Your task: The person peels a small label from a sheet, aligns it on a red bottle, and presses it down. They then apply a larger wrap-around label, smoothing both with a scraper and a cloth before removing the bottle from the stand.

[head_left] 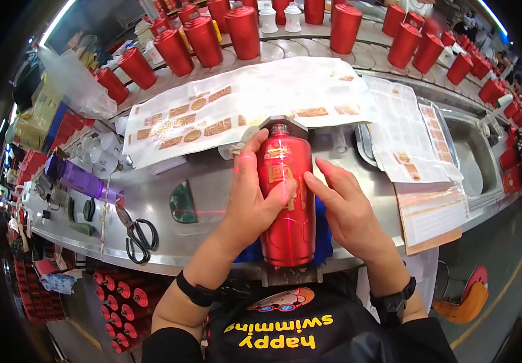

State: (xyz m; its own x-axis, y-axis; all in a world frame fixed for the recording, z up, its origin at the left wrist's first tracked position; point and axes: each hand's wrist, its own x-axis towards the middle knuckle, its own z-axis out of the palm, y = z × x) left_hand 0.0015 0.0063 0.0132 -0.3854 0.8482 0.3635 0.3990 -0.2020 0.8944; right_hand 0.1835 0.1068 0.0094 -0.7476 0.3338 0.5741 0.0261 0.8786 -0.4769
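Observation:
A shiny red bottle (286,233) with gold lettering lies in front of me, its dark neck pointing away and seated at a metal holder (294,128). My left hand (250,196) grips its left side, with the thumb pressed on the gold lettering and the index finger stretched toward the shoulder. At the right side is my right hand (350,212), fingers apart and extended, the index fingertip right at the bottle's edge. Blue cloth (322,233) shows beneath the bottle. Beyond it spreads a white sheet of gold decals (243,91).
Black-handled scissors (135,233), a dark green scraper (183,202) and a purple bottle (76,176) lie left on the metal table (212,175). More decal sheets (409,130) and a sink (473,151) are right. Red bottles (243,33) line a conveyor behind.

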